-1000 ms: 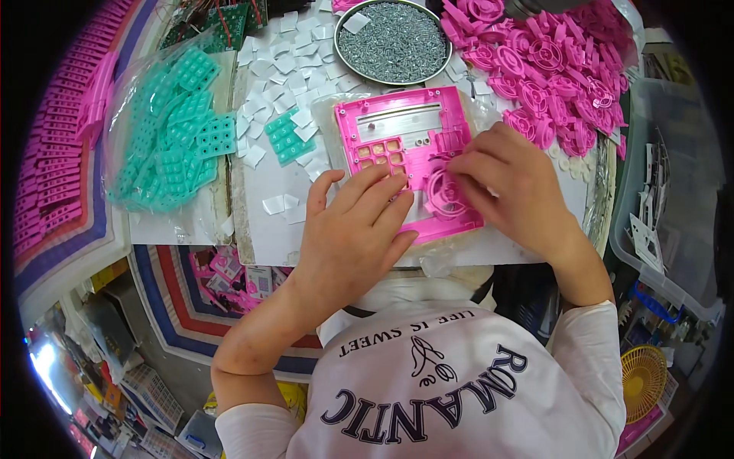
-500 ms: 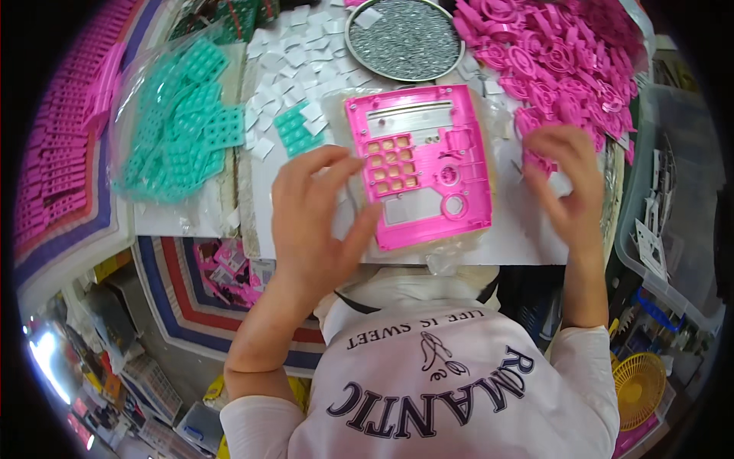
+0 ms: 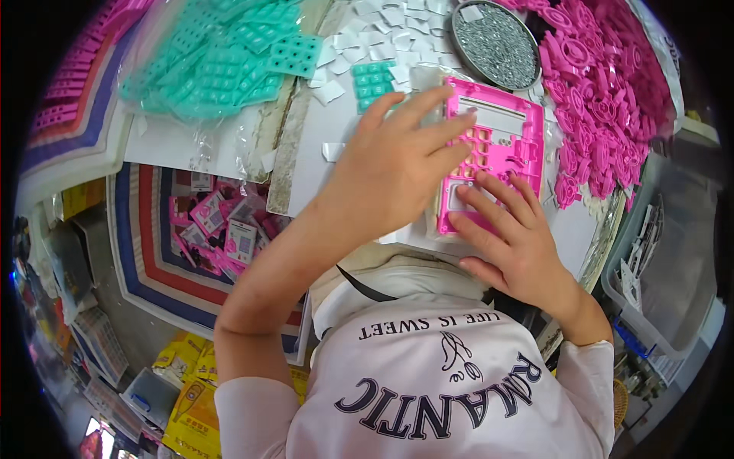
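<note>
A pink plastic panel [image 3: 511,157] with a grid of square openings lies on a wrapped pad at the table's near edge. My left hand [image 3: 394,168] reaches over its left side, fingers spread toward the grid. Across the panel's lower part lies my right hand [image 3: 514,245], its fingers stretched and apart. I see nothing held in either hand, though my palms hide part of the panel. Beyond my left hand sits a green keypad sheet [image 3: 373,83], beside scattered white square pieces [image 3: 413,42].
A round dish [image 3: 453,38] of small metal screws stands behind the panel. Pink parts [image 3: 600,115] are heaped at right, above a clear bin [image 3: 665,325]. At left are bagged green keypads [image 3: 222,65] and, lower, a striped-lined box [image 3: 145,237] holding pink pieces.
My right hand has come left from beside the pink heap onto the panel. My left hand has moved from the panel's edge to over it. The whole view has shifted.
</note>
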Motion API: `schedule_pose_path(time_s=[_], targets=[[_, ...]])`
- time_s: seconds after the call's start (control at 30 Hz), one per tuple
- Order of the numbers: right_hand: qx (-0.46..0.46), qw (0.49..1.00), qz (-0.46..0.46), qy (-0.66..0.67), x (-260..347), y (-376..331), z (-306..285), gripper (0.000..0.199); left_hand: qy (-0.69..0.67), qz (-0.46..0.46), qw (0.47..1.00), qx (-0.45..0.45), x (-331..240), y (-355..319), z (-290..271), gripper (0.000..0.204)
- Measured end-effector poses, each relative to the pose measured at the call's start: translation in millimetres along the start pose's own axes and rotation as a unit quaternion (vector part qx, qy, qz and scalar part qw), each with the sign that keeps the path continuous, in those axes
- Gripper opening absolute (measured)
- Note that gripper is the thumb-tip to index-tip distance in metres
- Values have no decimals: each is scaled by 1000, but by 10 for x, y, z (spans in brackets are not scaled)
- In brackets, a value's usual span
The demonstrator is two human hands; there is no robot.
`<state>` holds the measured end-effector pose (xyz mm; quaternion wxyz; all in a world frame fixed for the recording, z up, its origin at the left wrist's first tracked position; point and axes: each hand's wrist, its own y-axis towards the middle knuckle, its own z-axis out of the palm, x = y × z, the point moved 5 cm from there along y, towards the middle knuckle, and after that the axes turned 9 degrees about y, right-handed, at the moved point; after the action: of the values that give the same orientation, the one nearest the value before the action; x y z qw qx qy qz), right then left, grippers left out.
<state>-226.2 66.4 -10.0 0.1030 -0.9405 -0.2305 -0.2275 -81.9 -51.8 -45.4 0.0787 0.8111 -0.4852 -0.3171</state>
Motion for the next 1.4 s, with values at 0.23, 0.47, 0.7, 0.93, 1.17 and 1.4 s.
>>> schedule_pose_path(time_s=[0.23,0.47,0.7,0.93,1.17,1.4], targets=[[40,997,56,-37,125,39,-4,58,95,42,993,61,-20,83,-2,29],[-62,998,6,21,1,-39,-9,52,81,52,990,101,-9,183,-50,35],[-314,938,141,40,-1085,-608,-634,25,-44,24,983,176,-485,114,-55,55],[-464,813,347,56,-1578,-1835,-836,18,29,38,973,225,-501,-33,170,57],[-523,749,405,19,-1608,-2648,-191,26,23,38,971,233,-566,1,152,48],[-403,801,438,-68,-1884,-2343,-12,51,15,36,974,222,-634,52,156,42]])
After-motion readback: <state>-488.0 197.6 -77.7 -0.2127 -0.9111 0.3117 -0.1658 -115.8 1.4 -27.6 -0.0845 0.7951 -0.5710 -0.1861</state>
